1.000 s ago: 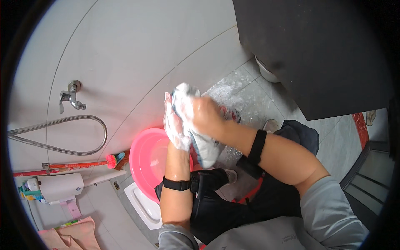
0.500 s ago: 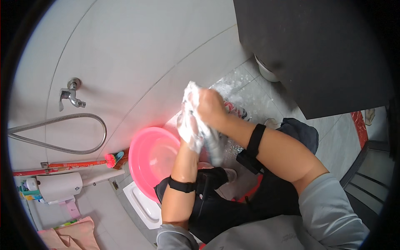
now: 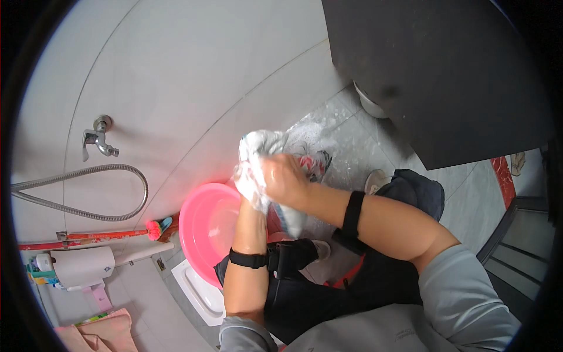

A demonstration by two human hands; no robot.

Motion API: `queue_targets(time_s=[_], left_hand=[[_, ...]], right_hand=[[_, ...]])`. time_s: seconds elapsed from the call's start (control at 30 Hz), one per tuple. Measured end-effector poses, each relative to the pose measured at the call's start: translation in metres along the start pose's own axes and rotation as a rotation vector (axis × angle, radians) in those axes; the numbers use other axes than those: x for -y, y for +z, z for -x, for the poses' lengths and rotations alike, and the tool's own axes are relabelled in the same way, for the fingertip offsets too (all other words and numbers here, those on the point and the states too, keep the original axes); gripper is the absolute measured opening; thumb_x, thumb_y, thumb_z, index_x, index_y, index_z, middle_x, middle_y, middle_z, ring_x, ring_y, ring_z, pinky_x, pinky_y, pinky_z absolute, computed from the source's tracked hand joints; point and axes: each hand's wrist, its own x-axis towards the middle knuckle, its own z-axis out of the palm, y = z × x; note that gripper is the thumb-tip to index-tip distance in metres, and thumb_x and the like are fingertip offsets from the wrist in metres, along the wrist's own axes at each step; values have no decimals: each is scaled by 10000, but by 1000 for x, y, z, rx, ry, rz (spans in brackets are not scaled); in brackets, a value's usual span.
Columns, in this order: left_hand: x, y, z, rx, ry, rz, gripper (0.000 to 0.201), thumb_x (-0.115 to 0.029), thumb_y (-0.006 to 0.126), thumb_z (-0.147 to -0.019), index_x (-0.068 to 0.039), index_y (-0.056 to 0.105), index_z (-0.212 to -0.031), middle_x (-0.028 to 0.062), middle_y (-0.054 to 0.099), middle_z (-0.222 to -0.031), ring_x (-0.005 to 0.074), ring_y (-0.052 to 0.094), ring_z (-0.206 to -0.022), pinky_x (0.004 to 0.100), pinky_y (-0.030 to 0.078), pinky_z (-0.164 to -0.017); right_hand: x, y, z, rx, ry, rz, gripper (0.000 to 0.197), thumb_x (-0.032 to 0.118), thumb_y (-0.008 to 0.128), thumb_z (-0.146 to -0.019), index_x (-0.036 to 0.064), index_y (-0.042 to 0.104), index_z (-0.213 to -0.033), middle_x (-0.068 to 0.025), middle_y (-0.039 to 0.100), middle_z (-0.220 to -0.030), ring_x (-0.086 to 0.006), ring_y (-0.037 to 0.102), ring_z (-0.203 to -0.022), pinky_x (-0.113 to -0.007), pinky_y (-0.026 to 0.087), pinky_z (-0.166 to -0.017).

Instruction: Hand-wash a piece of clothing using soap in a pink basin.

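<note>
A wet white cloth (image 3: 262, 141) with a bluish stripe and soapy foam is bunched between my two hands, above the floor beside the pink basin. My right hand (image 3: 285, 179) is closed in a fist on it. Foam and folds of the cloth cover most of my left hand (image 3: 247, 183), which is pressed against the right one and appears closed on the cloth. One striped end of the cloth hangs below my hands. Just beyond them, a patterned red, white and black piece of fabric (image 3: 314, 164) lies on the foamy floor.
The pink basin (image 3: 193, 205) stands at left, by a white squat toilet (image 3: 193, 287). A tap (image 3: 104, 138) and metal hose (image 3: 88, 170) are on the wall. Dark clothing (image 3: 417, 190) lies at right, below a large dark panel (image 3: 434, 76). White suds wet the floor tiles.
Both hands have moved a little left and nearer to me with the cloth. The cloth is bunched differently, and its folded top now bulges above my fists.
</note>
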Motion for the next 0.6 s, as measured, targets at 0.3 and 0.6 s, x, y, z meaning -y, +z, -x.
queue_targets(time_s=[0.3,0.6], left_hand=[[-26,88,-36,-573,-118,133,440,-310,430,-1000,-56,466,-1358,102,555,-1302,236,562,-1143,373,457,-987],[-50,93,-32,-422,-186,410,508,-452,428,-974,-66,543,-1284,123,610,-1230,310,585,-1104,465,454,-974]], right_hand=[[-25,-18,-41,3,303,-152,431,360,613,-878,-68,603,-932,-282,638,-831,-416,634,-813,-438,498,-719],[3,-66,-45,290,473,116,608,553,540,-870,-42,625,-953,-262,643,-927,-413,608,-940,-469,469,-838]])
